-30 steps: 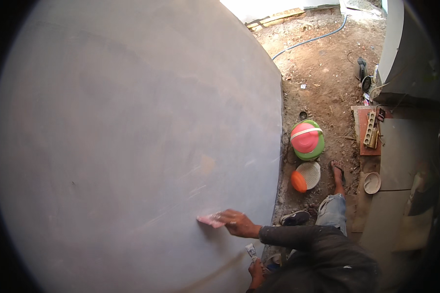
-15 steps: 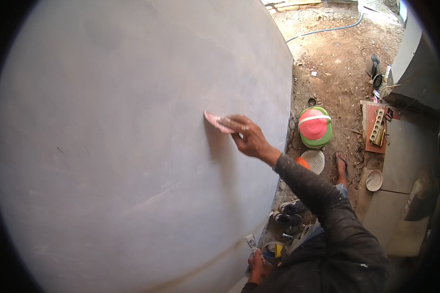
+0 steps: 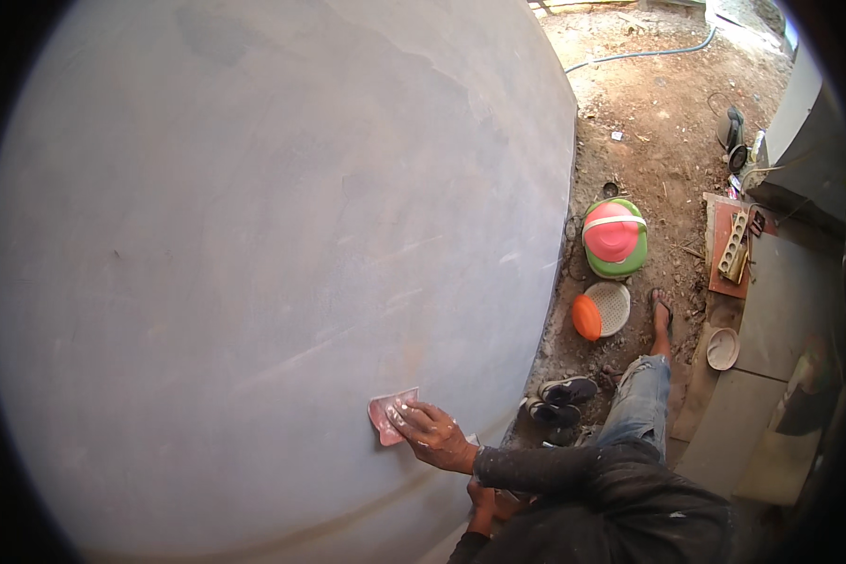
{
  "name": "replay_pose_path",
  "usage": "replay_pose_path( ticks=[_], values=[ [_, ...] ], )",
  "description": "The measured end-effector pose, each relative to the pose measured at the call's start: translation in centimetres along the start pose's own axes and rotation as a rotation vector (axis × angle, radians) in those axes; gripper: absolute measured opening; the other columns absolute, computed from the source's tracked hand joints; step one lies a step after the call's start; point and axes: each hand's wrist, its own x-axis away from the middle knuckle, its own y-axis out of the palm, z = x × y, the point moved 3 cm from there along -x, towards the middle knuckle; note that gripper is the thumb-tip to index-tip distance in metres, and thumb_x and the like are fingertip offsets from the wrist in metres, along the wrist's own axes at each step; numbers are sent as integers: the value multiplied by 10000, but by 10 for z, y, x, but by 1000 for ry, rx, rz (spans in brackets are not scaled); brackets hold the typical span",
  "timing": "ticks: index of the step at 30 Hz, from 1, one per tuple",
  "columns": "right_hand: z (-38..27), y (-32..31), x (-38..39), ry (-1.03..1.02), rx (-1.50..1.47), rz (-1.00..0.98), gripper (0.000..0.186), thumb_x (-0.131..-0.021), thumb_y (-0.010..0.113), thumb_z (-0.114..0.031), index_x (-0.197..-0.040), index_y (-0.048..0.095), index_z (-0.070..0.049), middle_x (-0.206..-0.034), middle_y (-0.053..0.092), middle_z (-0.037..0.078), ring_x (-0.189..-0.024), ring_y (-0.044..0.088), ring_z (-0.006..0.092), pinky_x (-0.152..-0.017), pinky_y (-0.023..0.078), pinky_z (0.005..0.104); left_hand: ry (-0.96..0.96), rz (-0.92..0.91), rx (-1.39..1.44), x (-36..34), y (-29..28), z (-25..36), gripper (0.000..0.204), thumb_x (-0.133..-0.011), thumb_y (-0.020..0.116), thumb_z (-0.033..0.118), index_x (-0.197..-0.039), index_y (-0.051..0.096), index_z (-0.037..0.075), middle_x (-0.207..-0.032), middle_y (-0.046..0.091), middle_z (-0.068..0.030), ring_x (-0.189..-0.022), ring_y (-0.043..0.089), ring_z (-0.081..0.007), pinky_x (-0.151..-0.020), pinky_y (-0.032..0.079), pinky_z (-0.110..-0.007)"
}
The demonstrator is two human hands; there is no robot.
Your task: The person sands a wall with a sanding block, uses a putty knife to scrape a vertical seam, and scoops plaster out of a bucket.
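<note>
My right hand (image 3: pixel 430 436) is pressed low against a large grey wall (image 3: pixel 254 235), its fingers closed over a pinkish sheet that looks like sandpaper (image 3: pixel 383 420). The sheet lies almost flat on the wall, one lower corner curling. Below the right forearm, my left hand (image 3: pixel 482 502) is closed and partly covered by the sleeve. The tip of a putty knife (image 3: pixel 473 439) pokes out just above the right wrist; its handle is hidden. Pale scratches and blotches mark the wall.
Right of the wall, a green bucket with a pink bowl (image 3: pixel 614 235) stands on dirt, near an orange bowl (image 3: pixel 587 318) and a perforated white disc (image 3: pixel 611 308). Shoes (image 3: pixel 559 399) lie by the wall's foot. A pale bowl (image 3: pixel 722 349) sits by grey slabs (image 3: pixel 790 301).
My right hand has come down the wall with the sandpaper, from mid-height to low. The right forearm now covers much of the left hand and putty knife. The view has shifted slightly.
</note>
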Motion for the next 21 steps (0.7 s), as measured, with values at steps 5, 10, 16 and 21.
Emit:
replay_pose_path(
  ticks=[5, 10, 16, 21],
  values=[
    [38, -41, 23, 71, -185, -246, 543, -805, 702, 28, -1329, 642, -101, -1262, 667, 102, -1114, 659, 326, -924, 573, 431, -203, -68, 168, 8, 9, -2, 273, -977, 661, 306, -884, 599, 58, -623, 544, -9, -455, 510, -126, -418, 417, -284],
    [121, -128, -90, 227, 7, 404, 430, -920, 585, 116, -1308, 656, -55, -1113, 696, 200, -1024, 671, 365, -871, 549, 393, -221, -41, 184, 20, 20, -1, 267, -977, 660, 306, -887, 580, 68, -625, 545, -15, -469, 513, -127, -428, 420, -292],
    [41, -45, -36, 158, -151, 166, 544, -808, 688, 67, -1327, 655, -94, -1225, 688, 186, -1095, 670, 370, -902, 580, 433, -230, -55, 177, 27, 23, -5, 254, -985, 641, 289, -893, 587, 59, -644, 549, -9, -472, 498, -110, -439, 419, -276],
    [-15, -13, 17, 145, -341, -363, 525, -868, 649, 32, -1375, 623, -99, -1226, 694, 165, -1079, 684, 361, -930, 577, 405, -253, -74, 170, 33, 16, -23, 259, -984, 627, 295, -888, 575, 60, -652, 537, 2, -480, 485, -96, -435, 390, -278]
  ],
)
